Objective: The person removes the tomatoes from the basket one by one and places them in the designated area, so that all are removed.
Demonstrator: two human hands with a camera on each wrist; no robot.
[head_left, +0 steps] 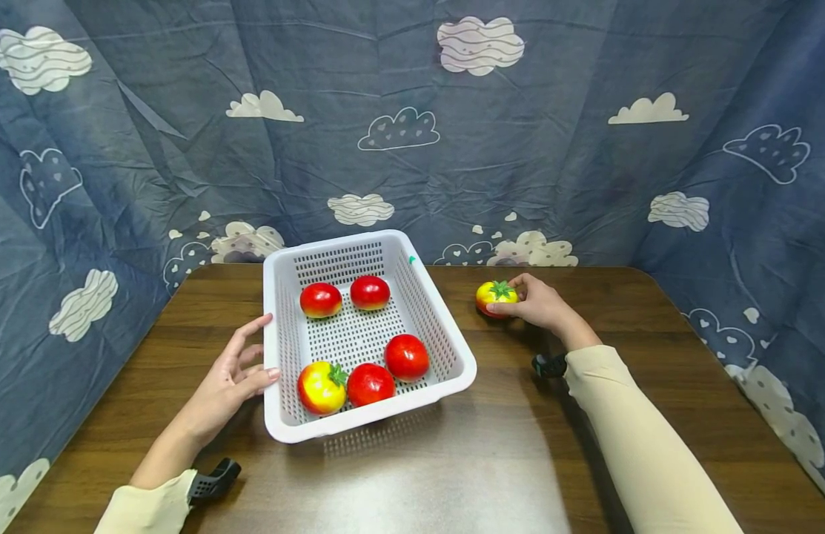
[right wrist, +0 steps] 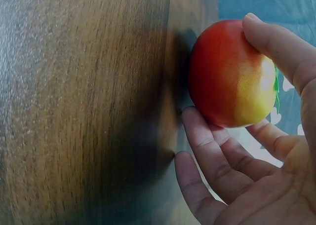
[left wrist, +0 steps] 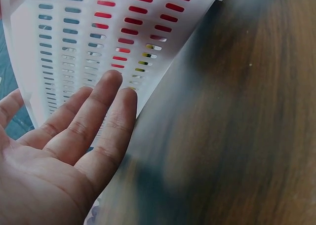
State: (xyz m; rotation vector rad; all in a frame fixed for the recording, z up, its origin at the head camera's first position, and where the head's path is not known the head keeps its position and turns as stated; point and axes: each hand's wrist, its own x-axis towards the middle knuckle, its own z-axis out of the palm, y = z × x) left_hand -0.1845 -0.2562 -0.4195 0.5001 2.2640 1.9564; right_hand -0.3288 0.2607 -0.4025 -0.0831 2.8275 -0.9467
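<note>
A white plastic basket [head_left: 457,374] with slotted walls holds several red and yellow tomatoes, one of them a yellow-red tomato [head_left: 321,389] with a green stem top. Along its left side lies my left hand [head_left: 233,374], fingers spread and nearly straight, with thumb and index tips right at the rim. The left wrist view shows those fingers [left wrist: 101,119] against the slotted wall. Right of the basket, my right hand [head_left: 540,302] pinches a separate tomato [right wrist: 232,77], yellow above and red below, between thumb and fingers. It sits low over the table, its green leaves facing up.
The brown wooden table [head_left: 492,445] runs back to a blue curtain [head_left: 399,178] with cloud prints, which also hangs along both sides. Inside the basket, two red tomatoes lie toward the back, the others toward the front. Each wrist wears a black band [head_left: 214,480].
</note>
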